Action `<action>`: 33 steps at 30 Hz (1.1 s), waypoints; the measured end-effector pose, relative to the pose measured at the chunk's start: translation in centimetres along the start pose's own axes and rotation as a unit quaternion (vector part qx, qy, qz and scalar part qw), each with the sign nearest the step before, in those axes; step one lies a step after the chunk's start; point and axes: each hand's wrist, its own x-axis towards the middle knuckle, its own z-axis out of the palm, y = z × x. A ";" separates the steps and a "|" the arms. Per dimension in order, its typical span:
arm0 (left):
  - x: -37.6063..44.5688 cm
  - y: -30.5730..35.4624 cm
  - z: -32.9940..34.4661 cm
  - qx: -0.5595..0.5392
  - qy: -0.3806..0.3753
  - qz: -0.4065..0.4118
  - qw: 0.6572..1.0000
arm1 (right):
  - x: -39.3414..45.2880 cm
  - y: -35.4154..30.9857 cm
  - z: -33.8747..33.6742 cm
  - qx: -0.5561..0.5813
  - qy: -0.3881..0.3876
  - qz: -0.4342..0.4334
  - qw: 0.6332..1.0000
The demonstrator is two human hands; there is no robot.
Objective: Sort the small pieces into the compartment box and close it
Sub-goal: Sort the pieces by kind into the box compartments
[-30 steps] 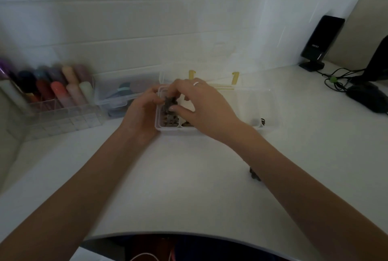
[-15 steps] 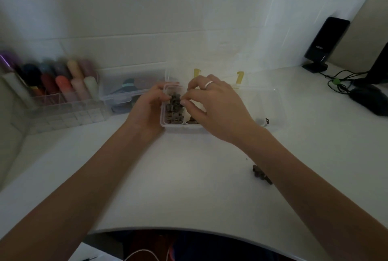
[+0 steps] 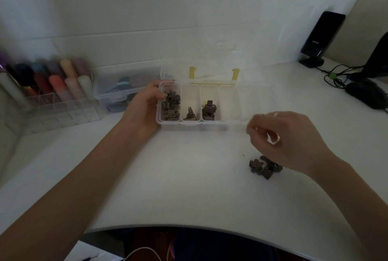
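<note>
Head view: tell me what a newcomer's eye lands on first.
The clear compartment box at the centre of the white table, lid open, with dark small pieces filling its leftmost compartment. The left hand grips that end; the right hand hovers over a loose pile of pieces.
</note>
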 end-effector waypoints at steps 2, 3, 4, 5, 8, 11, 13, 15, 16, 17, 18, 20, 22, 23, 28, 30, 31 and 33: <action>0.0 -0.1 0.0 0.005 -0.002 0.004 1.000 | -1.4 0.8 -0.2 0.007 -0.052 0.016 0.998; 0.0 -0.1 0.1 0.004 -0.002 0.006 1.000 | -2.0 1.2 -0.2 0.015 -0.077 0.021 0.997; 0.0 -0.1 0.1 0.002 -0.003 0.007 1.000 | -2.5 1.6 -0.2 0.024 -0.098 0.022 0.995; 0.0 -0.1 0.1 0.003 -0.005 0.009 1.000 | -2.9 2.0 -0.1 0.030 -0.115 0.022 0.993; 0.0 -0.1 0.2 0.009 -0.009 0.010 1.000 | -3.4 2.3 0.4 0.017 -0.124 0.014 0.992; 0.0 -0.1 0.0 0.006 -0.015 0.004 1.000 | -3.3 1.9 1.0 -0.001 -0.115 -0.005 0.993; -0.1 -0.1 -0.1 0.004 -0.027 0.005 1.000 | -3.2 1.7 1.3 0.020 -0.110 -0.008 0.994; -0.1 -0.1 -0.2 0.005 -0.030 0.004 1.000 | -3.2 1.5 1.5 0.047 -0.097 -0.006 0.994; 0.0 -0.1 -0.2 0.007 -0.029 0.004 1.000 | -3.2 1.5 1.5 0.061 -0.089 -0.003 0.994; 0.0 -0.1 -0.3 0.009 -0.030 0.004 0.999 | -3.2 1.4 1.6 0.075 -0.081 0.002 0.994; 0.1 -0.1 -0.3 0.010 -0.032 0.005 0.999 | -3.1 1.3 1.7 0.088 -0.076 0.008 0.993; 0.2 -0.1 -0.4 0.011 -0.033 0.003 0.999 | -3.1 1.1 1.9 0.102 -0.075 0.013 0.992; 0.2 -0.2 -0.4 0.011 -0.033 0.003 0.999 | -3.1 0.9 2.0 0.106 -0.076 0.011 0.991; 0.2 -0.2 -0.4 0.012 -0.031 0.004 0.999 | -3.1 0.8 2.0 0.108 -0.073 0.011 0.991; 0.1 -0.2 -0.3 0.004 -0.028 0.003 1.000 | -3.0 0.7 2.0 0.118 -0.054 0.021 0.991; 0.2 -0.2 -0.3 0.006 -0.028 0.002 1.000 | -3.0 0.7 2.0 0.121 -0.041 0.030 0.991; 0.2 -0.2 -0.4 0.010 -0.027 0.002 1.000 | -3.0 0.7 2.0 0.123 -0.034 0.036 0.991; 0.2 -0.2 -0.4 0.015 -0.025 0.004 1.000 | -3.0 0.6 2.0 0.124 -0.027 0.046 0.991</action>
